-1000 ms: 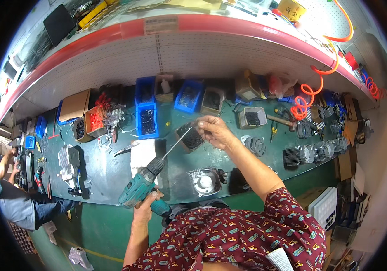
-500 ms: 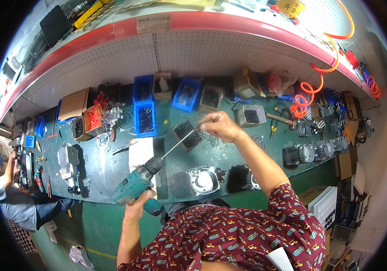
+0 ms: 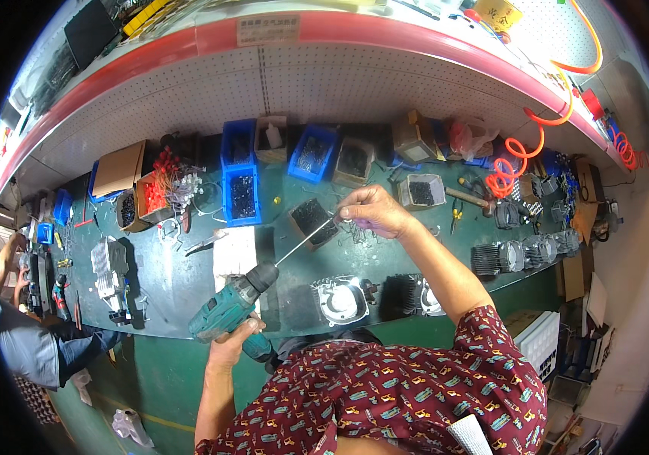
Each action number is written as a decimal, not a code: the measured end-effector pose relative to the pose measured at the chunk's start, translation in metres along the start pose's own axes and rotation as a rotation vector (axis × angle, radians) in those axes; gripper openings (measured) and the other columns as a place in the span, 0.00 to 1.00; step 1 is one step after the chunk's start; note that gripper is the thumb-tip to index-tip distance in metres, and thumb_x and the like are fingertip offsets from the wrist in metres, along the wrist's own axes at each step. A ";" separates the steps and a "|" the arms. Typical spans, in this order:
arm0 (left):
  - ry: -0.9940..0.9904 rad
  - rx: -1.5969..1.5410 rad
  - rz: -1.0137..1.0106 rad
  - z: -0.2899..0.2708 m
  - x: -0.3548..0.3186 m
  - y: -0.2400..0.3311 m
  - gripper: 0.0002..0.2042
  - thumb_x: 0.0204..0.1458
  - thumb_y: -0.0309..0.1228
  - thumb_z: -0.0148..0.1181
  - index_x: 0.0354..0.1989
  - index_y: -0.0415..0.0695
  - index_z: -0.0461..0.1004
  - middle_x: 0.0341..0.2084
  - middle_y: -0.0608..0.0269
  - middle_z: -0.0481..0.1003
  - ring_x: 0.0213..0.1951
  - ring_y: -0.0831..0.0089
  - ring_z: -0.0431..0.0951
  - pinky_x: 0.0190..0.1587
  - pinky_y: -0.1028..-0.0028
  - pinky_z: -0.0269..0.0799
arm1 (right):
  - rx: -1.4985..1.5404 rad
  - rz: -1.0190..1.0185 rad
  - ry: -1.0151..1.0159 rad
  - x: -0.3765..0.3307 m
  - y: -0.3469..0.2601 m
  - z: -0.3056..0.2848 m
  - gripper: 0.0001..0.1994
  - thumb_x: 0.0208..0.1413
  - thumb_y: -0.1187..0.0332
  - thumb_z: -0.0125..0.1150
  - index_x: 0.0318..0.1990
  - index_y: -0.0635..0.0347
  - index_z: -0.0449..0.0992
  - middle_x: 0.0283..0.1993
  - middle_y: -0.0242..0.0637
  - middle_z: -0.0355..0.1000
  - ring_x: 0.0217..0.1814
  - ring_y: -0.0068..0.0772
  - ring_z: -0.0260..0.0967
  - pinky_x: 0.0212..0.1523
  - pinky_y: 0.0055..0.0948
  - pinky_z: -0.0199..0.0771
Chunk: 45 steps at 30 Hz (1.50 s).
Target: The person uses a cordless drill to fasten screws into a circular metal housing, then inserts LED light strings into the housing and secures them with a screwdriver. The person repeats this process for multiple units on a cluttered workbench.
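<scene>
My left hand (image 3: pixel 235 341) is wrapped round the handle of a green-and-black cordless drill (image 3: pixel 221 312), held over the bench's near edge. Its long thin bit (image 3: pixel 296 250) points up and to the right. At the bit's far tip, the fingers of my right hand (image 3: pixel 374 211) are pinched together; whatever they hold is too small to make out. Beneath that tip sits an open box of small black parts (image 3: pixel 311 218). Closer to me lies a silver cast-metal housing (image 3: pixel 342 301) with a round opening, and a second finned housing (image 3: pixel 424 296) is beside it, partly behind my right forearm.
Blue bins (image 3: pixel 242 196) and cardboard boxes of small parts line the bench's back. A hammer (image 3: pixel 470 199) and several finned housings (image 3: pixel 497 258) lie to the right. A coiled orange hose (image 3: pixel 518 152) hangs there. Another person (image 3: pixel 25 337) works at far left.
The view has shifted slightly. The drill and both hands keep nearly the same pose, bit tip still at my right fingers. At far left, the other person's hands have moved.
</scene>
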State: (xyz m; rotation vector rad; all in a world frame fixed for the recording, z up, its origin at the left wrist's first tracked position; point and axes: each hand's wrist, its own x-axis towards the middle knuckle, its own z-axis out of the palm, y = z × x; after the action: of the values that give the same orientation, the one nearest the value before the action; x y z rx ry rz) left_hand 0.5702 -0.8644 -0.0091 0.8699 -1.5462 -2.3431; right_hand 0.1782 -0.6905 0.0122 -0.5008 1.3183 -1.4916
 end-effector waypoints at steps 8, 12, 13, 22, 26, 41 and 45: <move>-0.011 -0.038 0.010 0.007 0.005 0.001 0.11 0.51 0.24 0.65 0.43 0.41 0.77 0.30 0.62 0.78 0.33 0.71 0.78 0.41 0.67 0.77 | 0.071 0.033 0.002 -0.004 0.000 0.001 0.08 0.55 0.73 0.70 0.41 0.68 0.82 0.36 0.40 0.81 0.22 0.12 0.61 0.19 0.14 0.56; 0.006 -0.043 -0.006 0.012 0.005 0.003 0.10 0.50 0.25 0.65 0.41 0.41 0.77 0.29 0.62 0.78 0.32 0.72 0.77 0.40 0.67 0.76 | 0.058 0.017 -0.013 -0.008 -0.002 0.001 0.08 0.55 0.74 0.70 0.41 0.67 0.82 0.35 0.40 0.81 0.22 0.12 0.62 0.20 0.15 0.57; 0.009 -0.040 -0.009 0.013 0.005 0.003 0.10 0.50 0.25 0.65 0.41 0.41 0.77 0.29 0.62 0.78 0.32 0.72 0.77 0.40 0.68 0.76 | 0.053 0.009 -0.019 -0.009 -0.002 0.000 0.08 0.55 0.74 0.70 0.41 0.67 0.82 0.35 0.39 0.81 0.23 0.12 0.62 0.20 0.15 0.57; -0.029 -0.043 -0.003 0.015 0.006 -0.003 0.10 0.49 0.26 0.66 0.40 0.41 0.77 0.29 0.61 0.79 0.32 0.73 0.77 0.38 0.69 0.75 | 0.045 0.052 -0.032 -0.021 -0.011 0.002 0.08 0.53 0.72 0.72 0.39 0.64 0.81 0.34 0.35 0.80 0.24 0.12 0.64 0.22 0.14 0.60; -0.017 -0.059 -0.023 0.018 0.005 -0.003 0.10 0.49 0.26 0.66 0.40 0.41 0.77 0.29 0.62 0.78 0.31 0.72 0.78 0.39 0.68 0.76 | 0.038 0.059 -0.031 -0.023 -0.008 0.000 0.09 0.53 0.72 0.73 0.39 0.65 0.81 0.32 0.33 0.79 0.23 0.12 0.63 0.21 0.14 0.59; -0.022 -0.108 -0.057 0.020 0.002 -0.012 0.13 0.49 0.25 0.68 0.44 0.40 0.78 0.34 0.62 0.80 0.33 0.69 0.80 0.40 0.68 0.77 | 0.063 0.065 -0.018 -0.033 -0.004 0.004 0.09 0.54 0.73 0.71 0.41 0.66 0.81 0.31 0.31 0.77 0.21 0.12 0.59 0.19 0.17 0.53; -0.028 -0.113 -0.047 0.021 0.001 -0.013 0.14 0.49 0.25 0.68 0.45 0.40 0.78 0.33 0.62 0.80 0.34 0.69 0.80 0.40 0.68 0.77 | 0.068 0.075 -0.034 -0.035 -0.006 0.005 0.09 0.55 0.72 0.71 0.41 0.66 0.81 0.32 0.32 0.78 0.21 0.12 0.59 0.19 0.16 0.53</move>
State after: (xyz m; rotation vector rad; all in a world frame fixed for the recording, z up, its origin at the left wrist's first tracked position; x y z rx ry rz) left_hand 0.5597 -0.8429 -0.0151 0.8601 -1.4017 -2.4587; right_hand 0.1930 -0.6637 0.0301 -0.4263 1.2424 -1.4552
